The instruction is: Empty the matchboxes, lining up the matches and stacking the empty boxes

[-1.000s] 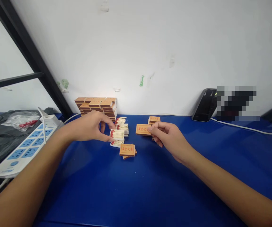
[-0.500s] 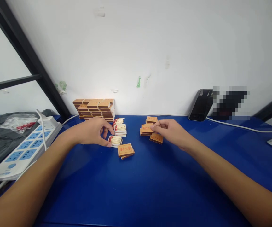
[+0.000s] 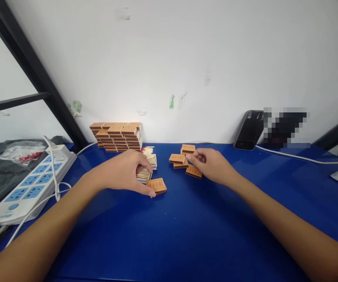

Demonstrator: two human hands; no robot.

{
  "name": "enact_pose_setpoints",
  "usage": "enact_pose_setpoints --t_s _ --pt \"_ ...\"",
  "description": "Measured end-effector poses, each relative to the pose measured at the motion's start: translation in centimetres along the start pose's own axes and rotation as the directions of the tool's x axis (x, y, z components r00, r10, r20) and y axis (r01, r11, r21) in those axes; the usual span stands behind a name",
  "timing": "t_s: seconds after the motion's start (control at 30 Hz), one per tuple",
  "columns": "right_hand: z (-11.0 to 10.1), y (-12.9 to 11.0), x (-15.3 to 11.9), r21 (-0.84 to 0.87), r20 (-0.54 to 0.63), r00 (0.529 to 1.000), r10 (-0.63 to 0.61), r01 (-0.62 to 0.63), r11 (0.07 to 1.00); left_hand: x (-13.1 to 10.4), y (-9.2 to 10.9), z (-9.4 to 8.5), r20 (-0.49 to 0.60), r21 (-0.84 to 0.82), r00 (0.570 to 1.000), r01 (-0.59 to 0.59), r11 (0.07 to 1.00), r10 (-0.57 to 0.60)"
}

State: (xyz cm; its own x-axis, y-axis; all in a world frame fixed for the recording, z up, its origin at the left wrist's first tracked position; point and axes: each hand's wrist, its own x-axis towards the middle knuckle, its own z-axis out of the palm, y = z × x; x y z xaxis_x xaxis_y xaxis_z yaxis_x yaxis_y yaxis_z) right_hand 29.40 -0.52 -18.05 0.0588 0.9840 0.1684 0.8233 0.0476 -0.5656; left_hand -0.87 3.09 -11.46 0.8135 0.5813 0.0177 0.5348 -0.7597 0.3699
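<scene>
My left hand (image 3: 130,172) is open, thumb and fingers apart, its thumb at the left edge of a small pair of orange matchbox covers (image 3: 157,185). Behind its fingers lie white trays of matches (image 3: 151,160), partly hidden. My right hand (image 3: 208,162) has its thumb and forefinger closed together beside a cluster of matchbox covers; whether they pinch anything is hidden. One cover (image 3: 177,158) rests on top at the cluster's left, another (image 3: 194,171) lies under the hand, and one (image 3: 188,148) is at the back.
A tall stack of matchboxes (image 3: 118,137) stands against the wall at the left. A white power strip (image 3: 33,184) with cables and a plastic bag (image 3: 22,152) are at far left. A black phone (image 3: 249,130) leans on the wall at right.
My left hand has moved right and nearer, from the front match tray to the pair of covers. The top cover by my right hand has shifted left, and that hand has moved slightly left.
</scene>
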Motion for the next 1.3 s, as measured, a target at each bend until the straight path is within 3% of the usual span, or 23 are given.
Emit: enact_pose_setpoints --t_s 0.17,0.37,0.57,0.67,0.77,0.87,1.0,1.1,1.3 --pt "-1.1 0.1 -0.3 -0.194 0.026 0.996 -0.089 0.092 0.977 0.1 0.2 0.3 0.030 0.039 0.999 0.042 0.998 -0.044" --pt "-2.7 0.5 -1.0 -0.273 0.254 0.965 -0.068 0.139 0.952 0.1 0.0 0.4 0.039 -0.031 0.998 0.053 0.998 -0.052" --pt "-3.3 -0.2 -1.5 -0.304 0.212 0.975 -0.070 0.134 0.943 0.0 0.3 0.4 0.056 -0.034 0.998 0.041 0.999 -0.039" --pt "-2.6 -1.7 -2.0 -0.194 0.131 0.968 -0.215 0.238 0.952 0.1 0.6 0.5 0.079 -0.033 0.995 0.055 0.998 -0.052" --pt "-1.2 -3.3 -2.8 0.034 0.138 0.944 -0.300 0.298 0.954 0.2 0.6 0.5 0.023 -0.034 1.000 0.016 0.999 -0.016" --pt "0.4 -4.5 -3.6 0.357 0.184 0.959 -0.216 0.139 0.924 0.4 0.6 0.8 -0.106 0.000 0.993 -0.044 0.999 0.044" --pt "1.8 -5.5 -4.3 0.634 0.267 0.964 -0.005 -0.172 0.754 0.8 0.7 1.7 -0.221 0.055 0.970 -0.087 0.995 0.097" --pt "1.8 -5.8 -4.4 0.700 0.218 0.975 0.046 -0.189 0.689 1.1 0.8 2.3 -0.262 0.067 0.960 -0.081 0.994 0.096" --pt "1.4 -5.6 -4.0 0.733 0.088 0.995 0.056 -0.103 0.672 1.3 0.9 2.5 -0.377 0.022 0.913 -0.157 0.987 0.153"
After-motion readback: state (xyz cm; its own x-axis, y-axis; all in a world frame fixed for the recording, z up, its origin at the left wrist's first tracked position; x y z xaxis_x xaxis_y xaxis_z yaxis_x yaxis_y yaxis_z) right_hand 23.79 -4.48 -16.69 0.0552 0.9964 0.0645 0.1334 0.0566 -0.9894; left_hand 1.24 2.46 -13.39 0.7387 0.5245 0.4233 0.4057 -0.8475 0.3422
